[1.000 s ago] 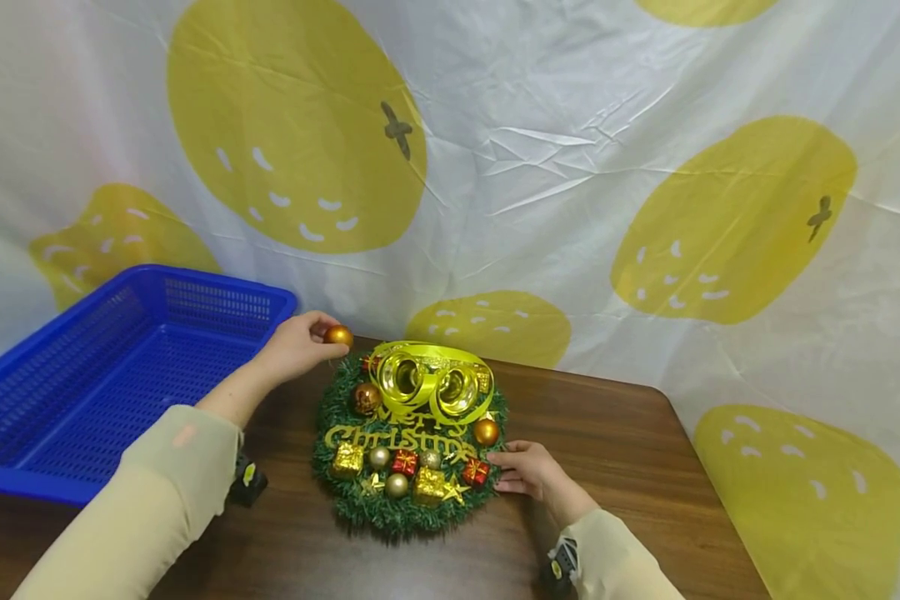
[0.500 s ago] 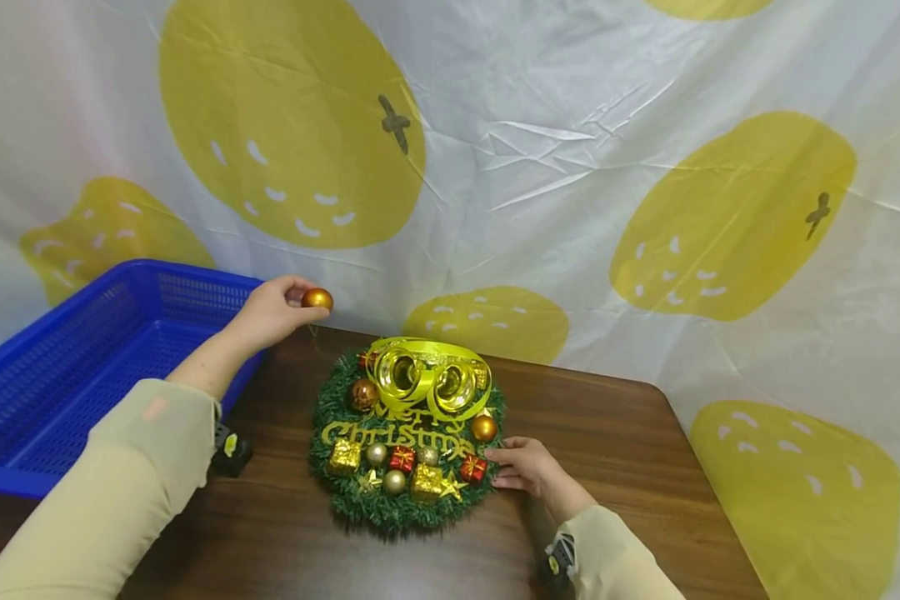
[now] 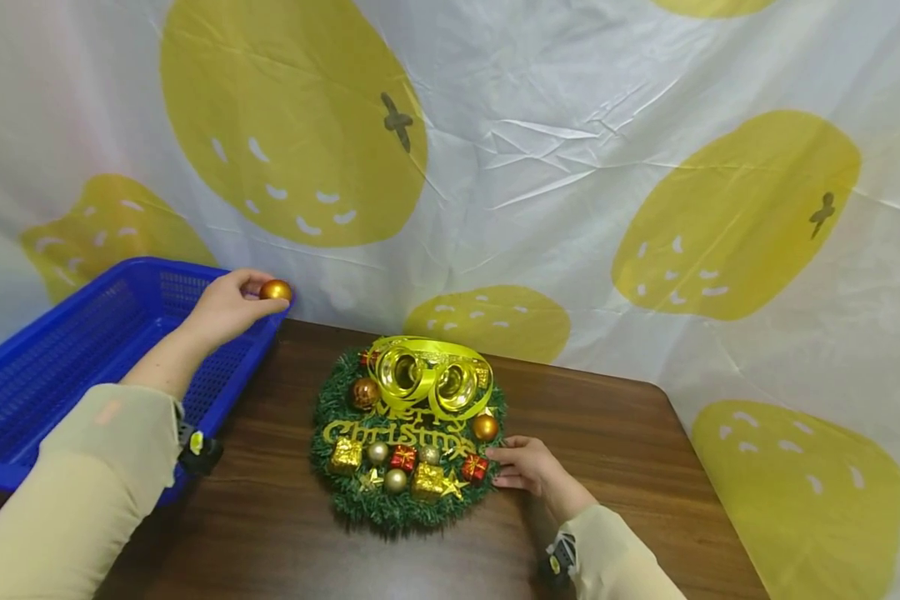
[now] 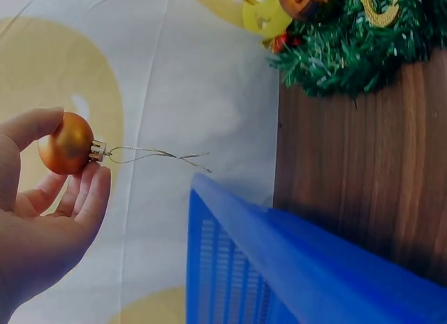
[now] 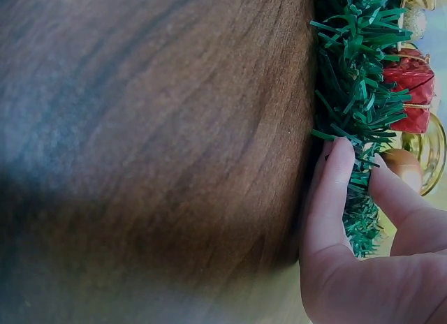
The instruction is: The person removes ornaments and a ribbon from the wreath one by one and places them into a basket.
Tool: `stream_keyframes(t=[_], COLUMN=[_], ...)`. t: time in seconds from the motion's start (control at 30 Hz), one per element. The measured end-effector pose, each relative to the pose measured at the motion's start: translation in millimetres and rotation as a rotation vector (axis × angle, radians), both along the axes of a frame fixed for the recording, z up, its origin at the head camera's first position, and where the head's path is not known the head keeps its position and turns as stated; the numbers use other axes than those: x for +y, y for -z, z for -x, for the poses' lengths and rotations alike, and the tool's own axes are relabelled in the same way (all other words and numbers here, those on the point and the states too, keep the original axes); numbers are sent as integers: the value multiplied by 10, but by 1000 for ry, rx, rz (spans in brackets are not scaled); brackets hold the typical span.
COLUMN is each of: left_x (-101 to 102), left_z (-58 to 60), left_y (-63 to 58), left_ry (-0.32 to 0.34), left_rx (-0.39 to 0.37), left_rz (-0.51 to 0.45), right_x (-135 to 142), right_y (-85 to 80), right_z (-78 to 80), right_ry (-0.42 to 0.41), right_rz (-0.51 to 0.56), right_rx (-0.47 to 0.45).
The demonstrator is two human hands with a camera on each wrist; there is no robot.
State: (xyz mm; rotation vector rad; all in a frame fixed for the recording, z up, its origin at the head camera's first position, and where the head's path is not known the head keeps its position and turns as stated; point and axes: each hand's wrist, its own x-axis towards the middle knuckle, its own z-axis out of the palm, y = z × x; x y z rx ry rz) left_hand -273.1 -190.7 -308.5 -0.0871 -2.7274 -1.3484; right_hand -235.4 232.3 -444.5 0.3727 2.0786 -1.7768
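Gold bauble (image 3: 275, 289), pinched by left hand (image 3: 227, 310), shifted left, nearer blue basket (image 3: 238, 385).

The left hand (image 4: 43, 233) pinches an orange ball (image 4: 68, 144) between thumb and fingers. The metal cap (image 4: 98, 151) sits by the fingertips, its thin string (image 4: 165, 153) stretching away from the hand, near a corner of the basket (image 4: 269, 251). Farther from the hand, a wreath (image 4: 339, 67) lies on the worktop (image 4: 342, 153); printed cloth (image 4: 223, 86) is behind the fingers.
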Motion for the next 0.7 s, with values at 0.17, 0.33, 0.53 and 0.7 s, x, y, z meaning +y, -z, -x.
stream_keyframes(t=[0.17, 0.33, 0.53, 0.7], left_x=[-167, -295, -453, -565], left_z=[-30, -48, -93, -125], left_y=[47, 107, 191, 254], left_ry=[-32, -63, -94, -107], left_rx=[-11, 19, 32, 8], left_rz=[-11, -1, 33, 35], right_x=[-9, 9, 14, -3], right_y=[-4, -16, -5, 10], right_z=[-12, -18, -9, 2], right_ry=[-12, -16, -24, -23], right_rz=[-8, -1, 0, -4], right_rx=[0, 6, 0, -3])
